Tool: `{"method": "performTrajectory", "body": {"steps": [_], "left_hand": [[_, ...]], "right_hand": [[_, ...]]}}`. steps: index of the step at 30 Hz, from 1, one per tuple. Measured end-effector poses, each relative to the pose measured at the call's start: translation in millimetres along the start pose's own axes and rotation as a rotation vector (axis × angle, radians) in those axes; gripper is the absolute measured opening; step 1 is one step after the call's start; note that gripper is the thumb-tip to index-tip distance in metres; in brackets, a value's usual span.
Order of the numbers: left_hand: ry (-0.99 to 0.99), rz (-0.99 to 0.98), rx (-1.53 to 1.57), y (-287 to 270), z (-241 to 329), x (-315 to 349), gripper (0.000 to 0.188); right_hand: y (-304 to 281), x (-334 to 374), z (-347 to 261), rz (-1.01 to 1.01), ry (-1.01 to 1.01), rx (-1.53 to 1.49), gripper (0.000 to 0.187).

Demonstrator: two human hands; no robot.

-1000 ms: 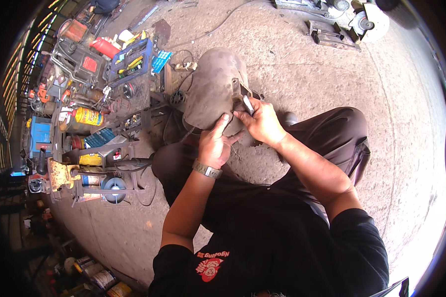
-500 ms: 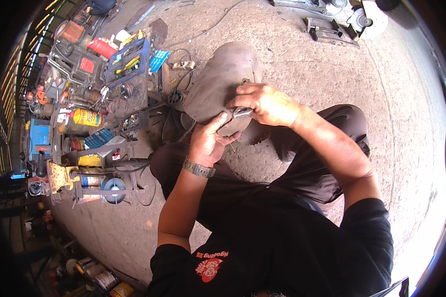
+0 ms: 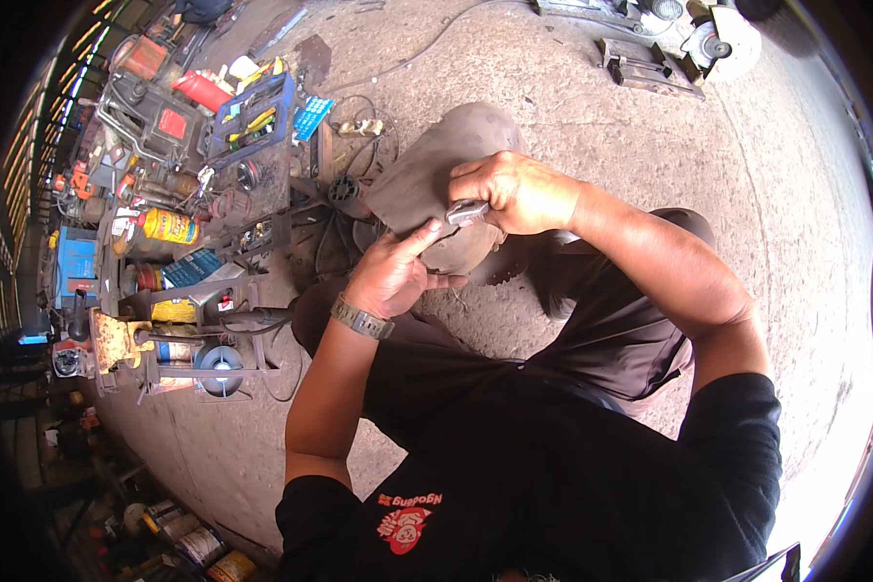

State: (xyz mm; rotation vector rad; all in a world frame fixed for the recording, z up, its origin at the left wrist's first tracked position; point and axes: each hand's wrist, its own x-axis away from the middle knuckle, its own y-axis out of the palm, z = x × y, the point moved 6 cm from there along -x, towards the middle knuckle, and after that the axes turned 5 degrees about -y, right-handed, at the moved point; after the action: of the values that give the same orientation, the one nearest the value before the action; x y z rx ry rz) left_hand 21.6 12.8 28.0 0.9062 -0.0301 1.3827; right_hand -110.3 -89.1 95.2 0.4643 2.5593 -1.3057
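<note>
Head view looks down on a seated person in a black shirt and dark trousers, forearms coming up from the lower edge. Left hand (image 3: 390, 274), a metal watch (image 3: 362, 317) on its wrist, lies open with fingers stretched, the fingertips pressed against the lower edge of a curved grey sheet-metal piece (image 3: 427, 175) that rests on the concrete floor (image 3: 592, 116) just ahead of the knees. Right hand (image 3: 514, 189) is closed around a small grey metal tool (image 3: 468, 211) — its exact kind is too small to tell — held against the same piece, just beside the left fingertips. The two hands sit close together, nearly touching.

Left of the piece, black cables (image 3: 335, 228) loop across the floor. Beyond them stands a cluttered spread of workshop gear: a yellow can (image 3: 170, 226), a blue tray of hand tools (image 3: 252, 121), a red container (image 3: 202, 90). Far off, at the top right, a cut-off saw with its round disc (image 3: 713, 44) sits on the concrete — well apart from the hands.
</note>
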Motion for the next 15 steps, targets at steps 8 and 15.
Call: {"method": "performTrajectory", "body": {"steps": [8, 15], "left_hand": [[0.352, 0.201, -0.752, -19, 37, 1, 0.041], [0.243, 0.18, -0.245, -11, 8, 4, 0.036]], "right_hand": [[12, 6, 25, 0.126, 0.199, -0.213, 0.018], [22, 6, 30, 0.127, 0.219, -0.284, 0.016]]}}
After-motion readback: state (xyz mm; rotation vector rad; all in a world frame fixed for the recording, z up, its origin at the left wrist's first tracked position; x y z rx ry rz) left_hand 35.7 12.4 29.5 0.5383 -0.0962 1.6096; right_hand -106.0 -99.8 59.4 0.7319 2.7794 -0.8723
